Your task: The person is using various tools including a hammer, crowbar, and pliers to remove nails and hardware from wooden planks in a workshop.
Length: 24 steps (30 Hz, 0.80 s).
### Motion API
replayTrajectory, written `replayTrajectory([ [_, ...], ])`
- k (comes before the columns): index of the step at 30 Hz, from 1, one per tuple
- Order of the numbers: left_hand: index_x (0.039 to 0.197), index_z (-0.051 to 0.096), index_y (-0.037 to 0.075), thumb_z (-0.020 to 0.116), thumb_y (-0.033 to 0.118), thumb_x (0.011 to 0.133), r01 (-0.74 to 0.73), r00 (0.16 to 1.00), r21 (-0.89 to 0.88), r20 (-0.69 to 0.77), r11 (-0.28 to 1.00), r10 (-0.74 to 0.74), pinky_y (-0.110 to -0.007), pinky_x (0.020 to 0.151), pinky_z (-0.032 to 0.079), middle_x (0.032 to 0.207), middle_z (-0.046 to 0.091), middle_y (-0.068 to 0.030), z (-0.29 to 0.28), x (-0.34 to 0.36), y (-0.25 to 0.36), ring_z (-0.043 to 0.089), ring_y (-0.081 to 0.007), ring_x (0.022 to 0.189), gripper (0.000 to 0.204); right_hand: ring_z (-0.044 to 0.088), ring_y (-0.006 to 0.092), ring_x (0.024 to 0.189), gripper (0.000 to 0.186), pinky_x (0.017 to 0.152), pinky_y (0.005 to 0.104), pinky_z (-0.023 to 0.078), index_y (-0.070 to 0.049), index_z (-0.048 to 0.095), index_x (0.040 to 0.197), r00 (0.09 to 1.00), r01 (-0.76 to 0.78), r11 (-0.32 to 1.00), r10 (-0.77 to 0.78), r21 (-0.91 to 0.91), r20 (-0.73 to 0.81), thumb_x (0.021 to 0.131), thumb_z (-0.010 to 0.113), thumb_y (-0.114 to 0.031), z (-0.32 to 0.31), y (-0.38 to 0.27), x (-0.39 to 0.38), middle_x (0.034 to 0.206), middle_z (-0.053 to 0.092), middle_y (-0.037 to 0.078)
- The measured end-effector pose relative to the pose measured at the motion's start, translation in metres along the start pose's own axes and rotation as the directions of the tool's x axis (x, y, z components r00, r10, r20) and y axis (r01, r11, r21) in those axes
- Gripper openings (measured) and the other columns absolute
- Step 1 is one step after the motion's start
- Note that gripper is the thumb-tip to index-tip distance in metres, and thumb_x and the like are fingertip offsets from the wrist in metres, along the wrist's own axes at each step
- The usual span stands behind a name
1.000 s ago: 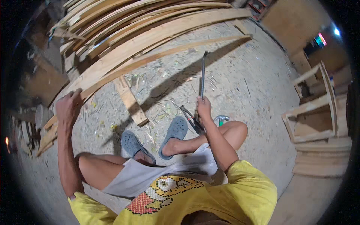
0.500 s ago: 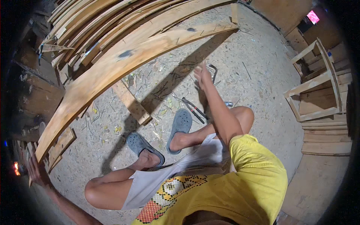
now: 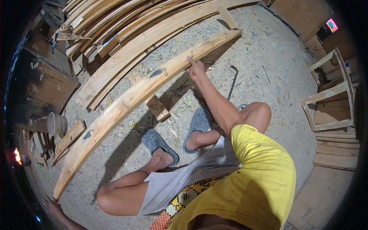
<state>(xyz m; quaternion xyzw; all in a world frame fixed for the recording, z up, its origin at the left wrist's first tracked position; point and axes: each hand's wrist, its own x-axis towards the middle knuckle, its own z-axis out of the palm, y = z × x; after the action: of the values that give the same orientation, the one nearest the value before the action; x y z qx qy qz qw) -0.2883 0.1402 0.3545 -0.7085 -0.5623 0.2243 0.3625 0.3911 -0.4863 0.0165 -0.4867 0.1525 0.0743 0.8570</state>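
Note:
A long, slightly curved pale plank [image 3: 103,124], with dark patches and nails, slants from far right to near left. My left hand [image 3: 53,207] grips its near end at the lower-left rim, fingers partly visible. My right hand [image 3: 197,71] is closed on the plank's edge farther along. A dark pry bar [image 3: 232,86] with a hooked end lies on the floor to the right of that hand. A short board [image 3: 158,109] lies under the plank, near my grey-blue clogs [image 3: 155,142], among scattered nails and chips.
Curved boards [image 3: 103,21] are stacked at the back left. A round bucket [image 3: 56,123] and a loose board [image 3: 69,142] stand or lie at left, beside a worn wooden panel [image 3: 50,90]. Open wooden frames [image 3: 326,94] and stacked pieces are along the right.
My right hand has left the pry bar and now grips the plank. The plank has come away from the stack toward me, my left hand having moved down-left with its end.

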Motion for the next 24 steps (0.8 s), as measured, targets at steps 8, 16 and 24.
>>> replayTrajectory([
  [8,0.140,0.056,-0.003,0.066,0.024,0.099,-0.688,0.720,-0.555,-0.442,0.468,0.535,-0.045,0.109,0.044,0.136,0.062,-0.0263,-0.189,-0.002,0.183,0.058,-0.0398,0.129,0.050,0.065,0.0215,0.097,0.052,0.059,0.0330,0.056,-0.008,0.045,0.137,0.984,-0.168,0.980,0.173,0.104,-0.038,0.092,0.071,-0.004,0.119,0.128,-0.172,0.121,0.061,0.009],
  [16,0.105,0.071,-0.010,0.047,0.068,0.099,-0.500,0.482,-0.814,0.021,0.295,0.876,-0.048,0.091,0.051,0.099,0.071,-0.0338,-0.228,-0.134,0.371,0.071,-0.0435,0.101,0.082,0.057,0.0253,0.122,0.073,0.094,0.0458,0.055,-0.014,0.024,0.151,0.853,-0.498,0.858,0.459,0.126,0.249,0.095,0.072,-0.010,0.173,0.161,-0.343,0.135,0.053,0.011],
  [24,0.086,0.072,-0.009,0.042,0.064,0.101,-0.504,0.656,-0.724,0.034,0.471,0.754,-0.052,0.083,0.050,0.080,0.066,-0.0357,-0.090,-0.120,0.342,0.067,-0.0505,0.085,0.081,0.068,0.0159,0.100,0.037,0.087,0.0297,0.057,0.001,0.062,0.125,0.244,-0.115,0.798,0.600,-0.591,0.762,0.096,0.074,-0.019,0.055,0.178,-0.298,0.114,0.070,0.012],
])
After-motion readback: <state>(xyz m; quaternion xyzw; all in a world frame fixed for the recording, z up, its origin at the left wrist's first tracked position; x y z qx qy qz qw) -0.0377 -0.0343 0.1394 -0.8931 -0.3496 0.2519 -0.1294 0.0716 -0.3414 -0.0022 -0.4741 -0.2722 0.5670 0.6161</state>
